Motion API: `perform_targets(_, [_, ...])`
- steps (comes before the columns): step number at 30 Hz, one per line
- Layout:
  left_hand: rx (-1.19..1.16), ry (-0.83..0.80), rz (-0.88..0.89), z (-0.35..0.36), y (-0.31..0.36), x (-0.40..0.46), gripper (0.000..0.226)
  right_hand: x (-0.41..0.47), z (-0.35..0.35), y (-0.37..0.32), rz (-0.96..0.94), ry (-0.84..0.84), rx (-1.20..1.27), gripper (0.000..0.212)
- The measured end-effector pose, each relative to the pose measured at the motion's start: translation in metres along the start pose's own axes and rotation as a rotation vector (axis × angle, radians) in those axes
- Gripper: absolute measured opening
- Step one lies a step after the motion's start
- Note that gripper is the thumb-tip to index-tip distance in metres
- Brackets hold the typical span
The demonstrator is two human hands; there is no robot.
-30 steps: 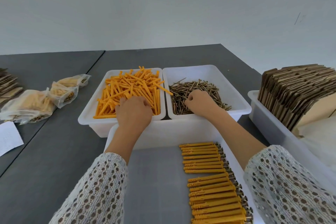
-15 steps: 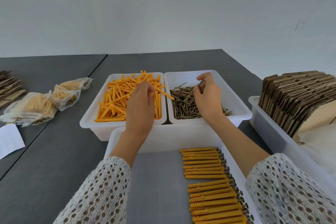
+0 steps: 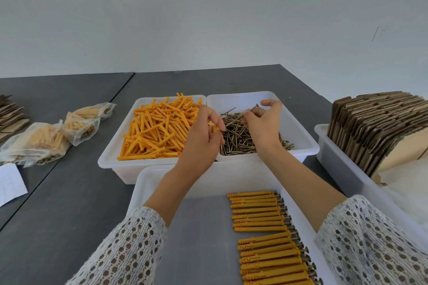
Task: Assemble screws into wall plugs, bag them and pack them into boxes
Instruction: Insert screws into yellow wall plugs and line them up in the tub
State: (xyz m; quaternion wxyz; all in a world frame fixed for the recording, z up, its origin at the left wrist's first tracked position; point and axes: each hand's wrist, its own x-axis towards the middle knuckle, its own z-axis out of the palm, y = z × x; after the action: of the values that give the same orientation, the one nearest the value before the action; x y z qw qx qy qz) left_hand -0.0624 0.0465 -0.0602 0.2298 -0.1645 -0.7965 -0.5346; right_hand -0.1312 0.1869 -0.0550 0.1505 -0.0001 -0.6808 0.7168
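Two white bins stand side by side: the left bin [image 3: 108, 159] is full of loose orange wall plugs [image 3: 157, 129], the right bin [image 3: 305, 143] holds a heap of brass screws [image 3: 238, 139]. My left hand [image 3: 201, 136] hovers over the seam between them, its fingers curled round an orange plug [image 3: 215, 127] that is mostly hidden. My right hand [image 3: 264, 122] pinches one screw [image 3: 251, 109] above the screw heap, its head pointing up and right. A near white tray [image 3: 148, 183] carries rows of assembled plugs with screws [image 3: 266, 238].
Clear bags of finished sets [image 3: 41, 141] lie at the left on the grey table [image 3: 69, 203], with a white paper slip [image 3: 9, 183] near them. A white bin of flat cardboard boxes [image 3: 375, 122] stands at the right. More flat cardboard [image 3: 9, 111] lies far left.
Both hands have lifted out of the bins and drawn toward each other. The left now holds a plug and the right holds a screw up over the heap.
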Motion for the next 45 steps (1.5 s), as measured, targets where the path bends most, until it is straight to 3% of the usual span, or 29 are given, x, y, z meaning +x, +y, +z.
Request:
perform_targets(6, [-0.083, -0.012, -0.142, 0.004, 0.003, 0.0, 0.036, 0.003, 0.002, 0.0, 0.113, -0.02, 0.17, 0.034])
perform_targets(11, [-0.091, -0.074, -0.154, 0.004, 0.002, -0.001, 0.036, 0.005, 0.002, 0.001, 0.184, -0.048, 0.271, 0.035])
perform_targets(17, [-0.086, -0.105, -0.154, 0.004, -0.001, -0.001, 0.035, 0.003, 0.004, 0.001, 0.169, -0.179, 0.19, 0.029])
perform_targets(26, [-0.079, -0.115, -0.158, 0.004, -0.003, 0.0, 0.034, 0.006, 0.001, 0.004, 0.18, -0.073, 0.165, 0.031])
perform_targets(35, [-0.086, -0.138, -0.16, 0.003, 0.0, -0.003, 0.03, 0.003, 0.002, 0.0, 0.16, -0.26, 0.146, 0.032])
perform_targets(39, [-0.104, -0.164, -0.162, 0.005, 0.001, -0.002, 0.029, -0.003, 0.003, 0.001, 0.081, -0.419, 0.01, 0.03])
perform_targets(43, [-0.123, -0.094, -0.19, 0.005, -0.002, 0.0, 0.031, -0.008, 0.008, 0.0, 0.056, -0.56, -0.033, 0.005])
perform_targets(45, [-0.122, -0.052, -0.209, 0.003, -0.005, 0.001, 0.033, -0.008, 0.007, 0.0, 0.09, -0.582, -0.034, 0.018])
